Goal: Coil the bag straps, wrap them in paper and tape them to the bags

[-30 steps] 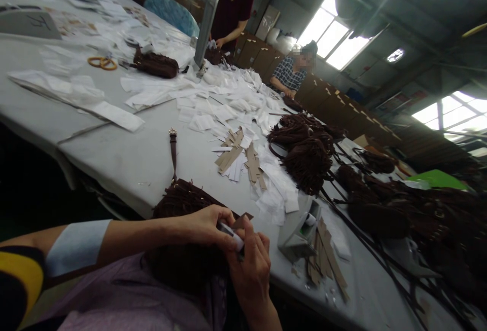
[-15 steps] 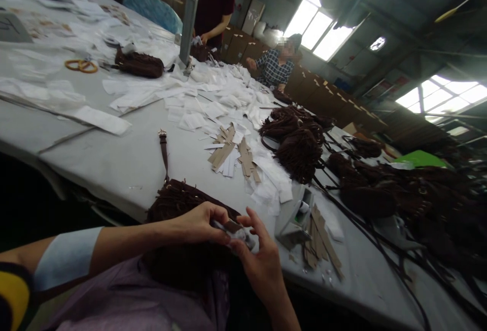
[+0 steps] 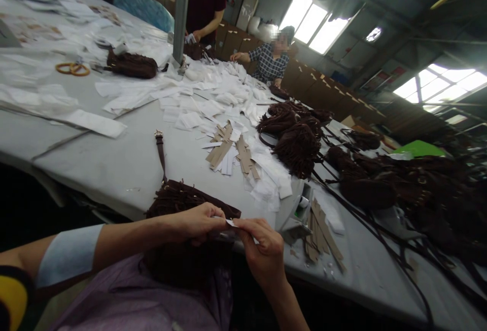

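Note:
At the table's near edge a dark brown fringed bag lies under my forearm, its buckled strap stretched out over the tabletop. Above the bag, my left hand and my right hand meet fingertip to fingertip. Both are closed in a pinch on a small white paper strip, which shows only in part between the fingers. To the right of my right hand stands a grey tape dispenser.
Cardboard strips lie beside the dispenser, more strips mid-table. White tissue paper covers the far side. Brown bags pile up at right. Two people work across the table, past a metal post.
My hands have drawn level, and the white strip between them looks flatter and thinner than the crumpled piece before. My right fingers have closed. The camera view shifted slightly.

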`<state>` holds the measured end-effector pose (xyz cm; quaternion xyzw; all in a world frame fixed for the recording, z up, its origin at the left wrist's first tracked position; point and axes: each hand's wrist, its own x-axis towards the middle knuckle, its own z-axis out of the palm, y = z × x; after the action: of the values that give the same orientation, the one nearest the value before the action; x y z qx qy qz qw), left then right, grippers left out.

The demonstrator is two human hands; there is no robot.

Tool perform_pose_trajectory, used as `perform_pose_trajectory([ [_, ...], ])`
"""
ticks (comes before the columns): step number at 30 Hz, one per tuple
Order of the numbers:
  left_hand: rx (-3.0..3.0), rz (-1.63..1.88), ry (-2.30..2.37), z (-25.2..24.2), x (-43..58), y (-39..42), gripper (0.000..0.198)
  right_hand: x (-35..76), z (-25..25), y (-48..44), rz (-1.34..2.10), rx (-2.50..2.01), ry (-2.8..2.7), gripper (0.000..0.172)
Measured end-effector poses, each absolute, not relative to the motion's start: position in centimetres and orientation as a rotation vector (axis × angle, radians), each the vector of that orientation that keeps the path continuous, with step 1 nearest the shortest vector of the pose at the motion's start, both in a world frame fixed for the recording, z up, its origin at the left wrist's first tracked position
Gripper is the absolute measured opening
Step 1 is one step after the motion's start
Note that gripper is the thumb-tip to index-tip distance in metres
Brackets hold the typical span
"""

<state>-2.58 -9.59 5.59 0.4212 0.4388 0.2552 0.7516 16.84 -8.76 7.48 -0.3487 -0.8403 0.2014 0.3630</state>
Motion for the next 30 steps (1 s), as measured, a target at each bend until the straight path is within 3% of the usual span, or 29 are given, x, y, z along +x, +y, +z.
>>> perform_pose_trajectory([
  [9, 0.190, 0.553, 0.644, 5.5, -2.4, -9.8, 0.035, 16.8, 7.7, -9.7, -0.141, -0.690, -2.343, 0.024],
  [19, 0.391, 0.544, 0.670, 5.4, -2.0, -10.0, 0.039, 16.1, 5.2, -9.8, 0.268, -0.897, -2.072, 0.018],
  [30, 0.931, 0.811, 0.975, 5.1, -1.5, -10.4, 0.022, 16.0, 4.3, -9.8, 0.210, -0.919, -2.005, 0.019],
])
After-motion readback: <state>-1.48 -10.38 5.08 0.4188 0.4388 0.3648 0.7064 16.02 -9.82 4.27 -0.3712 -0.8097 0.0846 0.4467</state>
